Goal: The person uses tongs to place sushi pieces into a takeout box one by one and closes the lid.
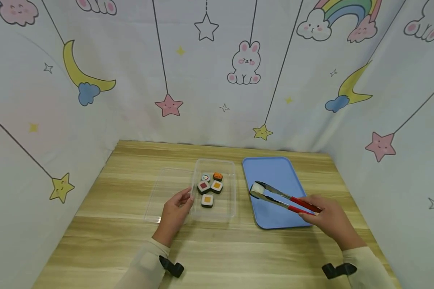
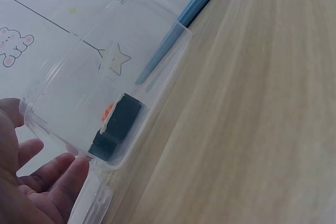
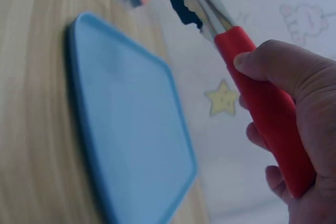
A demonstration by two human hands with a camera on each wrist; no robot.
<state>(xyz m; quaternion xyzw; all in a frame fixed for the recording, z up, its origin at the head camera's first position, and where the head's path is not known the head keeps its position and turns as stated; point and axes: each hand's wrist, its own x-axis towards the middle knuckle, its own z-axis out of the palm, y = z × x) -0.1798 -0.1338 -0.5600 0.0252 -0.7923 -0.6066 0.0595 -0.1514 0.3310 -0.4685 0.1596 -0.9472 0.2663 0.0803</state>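
- Here, the right hand (image 1: 330,218) wraps round the red-handled tongs (image 3: 265,114); a slackened grip could let their tips spread.
- Ahead of that hand, the tips pinch a pale sushi piece (image 1: 258,188), raised over the left edge of the blue tray (image 1: 275,170); squeezing too hard might shoot it loose.
- Farther off, left of the tongs, the left hand (image 1: 175,212) touches a clear container (image 1: 222,208) with loosely bent fingers; whether it pinches, I cannot tell. A nudge could jostle its five pieces (image 1: 217,186).
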